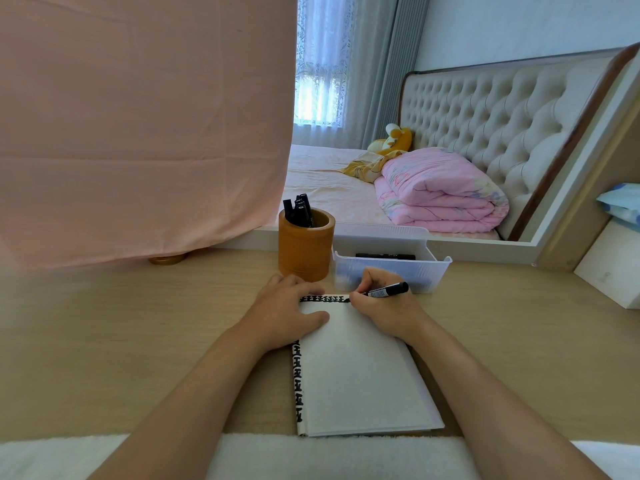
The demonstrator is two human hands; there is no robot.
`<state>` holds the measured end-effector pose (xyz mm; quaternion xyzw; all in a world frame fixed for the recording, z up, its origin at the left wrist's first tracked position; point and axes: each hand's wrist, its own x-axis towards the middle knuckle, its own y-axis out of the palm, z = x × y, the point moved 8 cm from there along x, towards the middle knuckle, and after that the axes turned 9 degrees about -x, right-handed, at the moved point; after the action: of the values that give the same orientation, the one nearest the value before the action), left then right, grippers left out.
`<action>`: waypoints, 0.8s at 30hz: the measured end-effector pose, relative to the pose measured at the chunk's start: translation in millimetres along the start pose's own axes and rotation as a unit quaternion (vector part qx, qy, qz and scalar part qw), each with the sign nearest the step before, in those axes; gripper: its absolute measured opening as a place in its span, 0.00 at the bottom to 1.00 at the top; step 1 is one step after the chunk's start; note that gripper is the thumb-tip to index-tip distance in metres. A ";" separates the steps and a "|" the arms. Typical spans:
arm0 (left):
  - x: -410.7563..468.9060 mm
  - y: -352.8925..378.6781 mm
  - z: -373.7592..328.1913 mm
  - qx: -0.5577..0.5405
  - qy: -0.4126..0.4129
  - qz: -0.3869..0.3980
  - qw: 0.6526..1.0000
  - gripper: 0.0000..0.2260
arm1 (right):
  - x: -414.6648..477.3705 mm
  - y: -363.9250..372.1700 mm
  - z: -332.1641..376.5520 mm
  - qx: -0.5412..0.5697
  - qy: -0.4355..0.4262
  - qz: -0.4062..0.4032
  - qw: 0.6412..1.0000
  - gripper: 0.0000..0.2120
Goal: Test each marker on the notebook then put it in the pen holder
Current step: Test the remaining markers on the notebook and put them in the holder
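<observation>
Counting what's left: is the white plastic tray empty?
Not empty: one black marker lies flat inside the white plastic tray.

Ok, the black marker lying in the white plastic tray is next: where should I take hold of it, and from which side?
Take the black marker around mid-barrel, coming from above. It lies flat and sideways in the white plastic tray, whose walls block a side approach, while the open top leaves the barrel exposed. The brown wooden pen holder stands close on the left, so descending steeply probably avoids it.

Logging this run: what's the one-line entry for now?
right hand: marker marking notebook | left hand: steadying notebook | pen holder: markers inside
</observation>
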<state>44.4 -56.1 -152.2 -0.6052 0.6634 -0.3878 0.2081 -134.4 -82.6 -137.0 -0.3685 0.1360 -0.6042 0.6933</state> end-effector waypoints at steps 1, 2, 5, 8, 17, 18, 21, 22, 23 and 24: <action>-0.1 -0.1 -0.2 0.000 0.001 -0.001 1.000 0.21 | -0.3 -1.1 -1.3 0.008 0.007 -0.005 1.000 0.09; -0.1 -0.3 -0.5 0.001 0.002 0.000 1.000 0.22 | -0.8 -2.5 -2.9 0.024 0.017 -0.011 1.000 0.08; -0.7 -0.6 -1.3 0.002 0.004 0.002 1.000 0.21 | -2.1 -6.0 -4.3 0.077 0.040 -0.007 0.996 0.07; -1.2 -2.0 -2.0 -0.001 0.008 0.005 1.000 0.21 | -3.0 -9.5 5.9 0.094 0.017 0.008 0.995 0.04; -0.3 -41.9 14.7 -0.099 0.003 -0.094 0.991 0.14 | -9.4 -6.2 36.0 0.171 -0.039 0.115 0.978 0.16; -0.1 -45.5 21.8 -0.084 -0.012 -0.091 0.992 0.15 | -10.5 -3.6 38.3 0.179 -0.040 0.136 0.974 0.19; -1.4 -47.3 39.9 -0.001 -0.060 -0.048 0.997 0.16 | -14.1 6.5 41.2 0.210 -0.002 0.197 0.958 0.21; -2.5 -46.3 43.1 0.022 -0.069 -0.034 0.997 0.16 | -14.8 8.9 41.6 0.209 0.010 0.207 0.956 0.21; -3.4 -45.5 44.5 0.033 -0.073 -0.025 0.997 0.15 | -15.2 10.5 41.5 0.205 0.016 0.213 0.955 0.22; -3.6 -45.4 45.2 0.035 -0.072 -0.024 0.996 0.13 | -15.9 12.1 41.7 0.202 0.014 0.218 0.955 0.21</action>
<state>107.8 -63.0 -145.7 -0.6399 0.6175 -0.3712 0.2673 -102.8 -53.2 -120.4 -0.1738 0.0979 -0.4584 0.8661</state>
